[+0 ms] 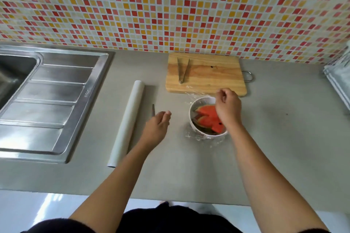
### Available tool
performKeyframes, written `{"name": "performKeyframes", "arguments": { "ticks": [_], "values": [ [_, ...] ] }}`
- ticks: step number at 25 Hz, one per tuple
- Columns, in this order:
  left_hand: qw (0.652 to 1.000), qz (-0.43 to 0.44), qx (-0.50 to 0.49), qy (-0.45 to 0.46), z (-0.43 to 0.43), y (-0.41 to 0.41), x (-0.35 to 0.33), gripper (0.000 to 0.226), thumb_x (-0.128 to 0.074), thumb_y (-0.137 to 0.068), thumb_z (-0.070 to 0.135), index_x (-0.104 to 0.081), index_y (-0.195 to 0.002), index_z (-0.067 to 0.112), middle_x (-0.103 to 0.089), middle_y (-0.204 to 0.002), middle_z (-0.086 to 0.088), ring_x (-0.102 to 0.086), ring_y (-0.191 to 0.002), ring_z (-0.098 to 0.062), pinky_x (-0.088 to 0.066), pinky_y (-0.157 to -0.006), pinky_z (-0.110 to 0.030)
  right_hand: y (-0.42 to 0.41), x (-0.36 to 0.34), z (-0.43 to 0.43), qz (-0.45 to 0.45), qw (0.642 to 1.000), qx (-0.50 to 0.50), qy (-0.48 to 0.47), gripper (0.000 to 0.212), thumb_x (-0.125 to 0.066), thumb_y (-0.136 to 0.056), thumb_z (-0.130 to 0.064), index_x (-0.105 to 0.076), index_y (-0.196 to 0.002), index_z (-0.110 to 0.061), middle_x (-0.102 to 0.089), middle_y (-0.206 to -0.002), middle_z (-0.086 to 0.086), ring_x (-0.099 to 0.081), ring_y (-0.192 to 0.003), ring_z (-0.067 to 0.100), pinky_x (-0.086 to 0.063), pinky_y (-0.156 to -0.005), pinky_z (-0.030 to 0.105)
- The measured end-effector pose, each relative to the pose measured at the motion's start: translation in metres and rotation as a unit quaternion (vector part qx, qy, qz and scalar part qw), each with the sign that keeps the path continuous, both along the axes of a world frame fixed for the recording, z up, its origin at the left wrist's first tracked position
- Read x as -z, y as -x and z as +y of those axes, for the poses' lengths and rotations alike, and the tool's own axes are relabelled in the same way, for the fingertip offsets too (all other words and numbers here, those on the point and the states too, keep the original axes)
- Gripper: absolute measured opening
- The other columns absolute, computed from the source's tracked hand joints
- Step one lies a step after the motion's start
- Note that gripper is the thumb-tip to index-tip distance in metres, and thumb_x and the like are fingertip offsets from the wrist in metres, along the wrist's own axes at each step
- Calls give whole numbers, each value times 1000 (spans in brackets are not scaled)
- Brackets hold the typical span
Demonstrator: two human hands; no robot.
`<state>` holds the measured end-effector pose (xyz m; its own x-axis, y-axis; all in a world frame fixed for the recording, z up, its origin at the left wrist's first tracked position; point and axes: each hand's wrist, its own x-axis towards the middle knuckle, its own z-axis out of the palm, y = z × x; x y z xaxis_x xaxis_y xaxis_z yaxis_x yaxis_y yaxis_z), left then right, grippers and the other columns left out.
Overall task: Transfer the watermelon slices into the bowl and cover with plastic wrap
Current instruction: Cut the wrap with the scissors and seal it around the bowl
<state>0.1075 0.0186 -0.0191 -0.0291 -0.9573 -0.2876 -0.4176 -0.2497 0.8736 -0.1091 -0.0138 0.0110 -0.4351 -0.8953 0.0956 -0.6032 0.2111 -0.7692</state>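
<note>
A white bowl (191,111) stands on the grey counter just in front of the cutting board, with red watermelon slices (207,112) inside. A clear sheet of plastic wrap (205,138) lies loosely over the bowl, its edges spilling onto the counter. My right hand (228,108) hovers over the bowl's far right rim, fingers pinched on the wrap. My left hand (157,126) is left of the bowl, fingers curled around a thin metal knife (153,109) that points away from me. The white plastic wrap roll (126,123) lies left of that hand.
A wooden cutting board (214,73) with metal tongs (182,70) on it sits against the tiled wall behind the bowl. A steel sink with drainboard (51,100) fills the left side. A rack (337,79) stands at the right edge. The counter's front edge runs close to my body.
</note>
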Motion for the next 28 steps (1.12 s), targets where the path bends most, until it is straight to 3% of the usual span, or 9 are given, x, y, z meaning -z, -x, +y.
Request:
{"name": "performKeyframes", "arguments": {
  "ticks": [3, 8, 11, 14, 18, 20, 22, 24, 28],
  "values": [
    [996, 44, 16, -80, 2, 45, 16, 38, -34, -97, 47, -60, -104, 19, -65, -112, -8, -60, -104, -24, -44, -97, -43, 52, 14, -16, -13, 993, -6, -114, 39, -38, -95, -37, -58, -110, -8, -64, -115, 15, -57, -106, 32, -38, -79, 29],
    [993, 48, -45, -96, 12, 74, 31, 48, -31, -98, 48, -66, -103, 15, -70, -104, -8, -64, -96, -22, -50, -87, -35, 78, 39, -42, -65, 948, -156, -271, 72, -17, -89, -63, -49, -128, -12, -51, -136, 13, -45, -126, 29, -34, -106, 39],
    [978, 153, -65, -124, 20, 76, 34, 46, -35, -98, 45, -64, -104, 10, -70, -99, -11, -66, -94, -22, -51, -83, -30, 78, 43, -60, -86, 932, -175, -305, 94, -10, -77, -79, -56, -120, -9, -56, -129, 13, -52, -116, 29, -38, -100, 42],
    [982, 164, -35, -91, 22, 75, 37, 44, -40, -98, 38, -60, -97, -1, -63, -85, -10, -60, -82, -20, -47, -78, -32, 76, 43, -81, -143, 913, -177, -338, 90, -20, -72, -83, -59, -119, -18, -56, -130, 7, -49, -116, 26, -35, -94, 39],
    [982, 171, -46, -62, 15, 77, 40, 32, -44, -98, 32, -55, -84, 5, -53, -78, -6, -50, -77, -17, -42, -74, -34, 74, 45, -93, -215, 876, -239, -360, 61, -29, -78, -77, -63, -92, -28, -58, -121, 5, -46, -119, 23, -30, -109, 45],
    [976, 196, -74, -61, 12, 75, 44, 27, -43, -99, 29, -54, -81, 12, -57, -81, -6, -53, -80, -19, -46, -78, -37, 75, 46, -88, -251, 875, -215, -354, 55, -30, -81, -72, -58, -91, -27, -57, -106, 1, -51, -109, 20, -37, -102, 39],
    [970, 218, -90, -62, 8, 72, 47, 26, -41, -100, 29, -52, -80, 15, -64, -83, -2, -57, -80, -16, -48, -75, -32, 79, 47, -76, -315, 874, -153, -337, 47, -33, -86, -65, -57, -86, -25, -61, -86, -3, -60, -84, 14, -47, -76, 31],
    [965, 237, -95, -65, -4, 71, 46, 27, -39, -101, 29, -48, -81, 14, -71, -87, -1, -64, -79, -13, -52, -70, -25, 87, 59, -55, -380, 864, -87, -318, 47, -35, -91, -58, -61, -70, -25, -66, -64, -4, -62, -58, 11, -44, -59, 27],
    [970, 219, -66, -83, -47, 78, 31, 29, -32, -102, 28, -40, -80, 11, -70, -76, -2, -60, -76, -22, -50, -72, -33, 97, 81, -13, -384, 877, 32, -287, 45, -31, -91, -57, -54, -71, -23, -60, -68, 1, -57, -61, 20, -43, -59, 30]
  ]
}}
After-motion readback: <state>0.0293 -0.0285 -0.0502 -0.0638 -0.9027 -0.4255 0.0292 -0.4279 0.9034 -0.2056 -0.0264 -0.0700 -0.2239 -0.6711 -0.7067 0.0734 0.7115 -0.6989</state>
